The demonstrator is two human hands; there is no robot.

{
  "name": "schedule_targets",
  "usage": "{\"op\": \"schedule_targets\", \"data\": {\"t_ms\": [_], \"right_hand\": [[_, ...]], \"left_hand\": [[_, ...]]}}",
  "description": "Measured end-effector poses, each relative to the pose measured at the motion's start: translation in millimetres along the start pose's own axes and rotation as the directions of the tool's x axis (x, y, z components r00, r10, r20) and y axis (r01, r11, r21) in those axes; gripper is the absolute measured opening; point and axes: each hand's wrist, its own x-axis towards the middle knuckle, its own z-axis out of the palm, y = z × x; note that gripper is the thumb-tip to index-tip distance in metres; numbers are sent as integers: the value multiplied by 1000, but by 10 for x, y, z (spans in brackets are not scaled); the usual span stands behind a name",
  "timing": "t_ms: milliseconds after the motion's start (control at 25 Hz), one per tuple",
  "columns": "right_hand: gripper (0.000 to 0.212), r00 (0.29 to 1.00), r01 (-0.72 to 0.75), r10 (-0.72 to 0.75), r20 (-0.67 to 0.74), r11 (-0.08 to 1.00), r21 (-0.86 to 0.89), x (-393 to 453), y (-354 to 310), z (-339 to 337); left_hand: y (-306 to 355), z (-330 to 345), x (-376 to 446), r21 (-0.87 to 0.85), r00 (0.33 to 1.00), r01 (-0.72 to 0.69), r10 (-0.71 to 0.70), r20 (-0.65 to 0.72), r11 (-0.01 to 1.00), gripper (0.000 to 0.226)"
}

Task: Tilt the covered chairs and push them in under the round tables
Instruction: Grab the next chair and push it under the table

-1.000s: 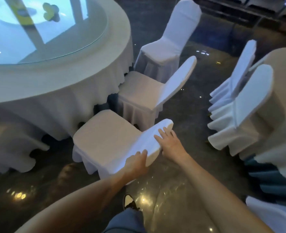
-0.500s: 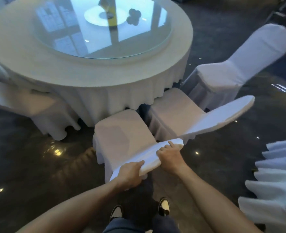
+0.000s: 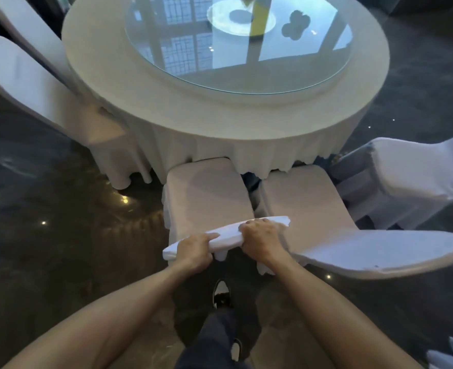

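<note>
A: Since a second ago the white fabric-covered chair has swung round to face the round desk draped in a cream cloth head-on, and its seat front now sits right at the hanging skirt of the cloth.

B: And the grips?

A: Both stay on the top edge of the chair's back. The left hand curls its fingers over the edge near the left end, thumb on top. The right hand wraps the same edge just beside it, knuckles up. Each grip is closed round the covered backrest.

B: Is the chair tilted?

A: I cannot tell whether its legs are off the dark polished floor; the cover hides them.

B: What stands around it?

A: A second white covered chair sits just to its right, seat also at the cloth's hem, its back reaching toward the right. A third white covered chair stands farther right. Another white covered chair is at the desk's left side. A round glass turntable lies on top of the desk. A dark shoe shows below the hands.
</note>
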Motion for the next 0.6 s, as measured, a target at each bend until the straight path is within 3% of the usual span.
{"op": "schedule_targets", "data": {"t_ms": [120,320,520,600], "right_hand": [[20,1000,18,-19,-12,999,-51,415,236,-269],[22,997,32,-27,79,997,-71,899,413,-573],[20,991,127,-124,59,991,-50,1157,379,-661],[21,982,180,-181,50,983,34,1139,498,-633]], "left_hand": [[160,-108,461,23,998,33,-31,-53,999,57],[263,-353,996,42,995,75,-72,-71,996,60],[161,-550,1204,76,990,122,-115,-84,990,57],[169,-543,1219,50,991,118,-114,-74,992,51]]}}
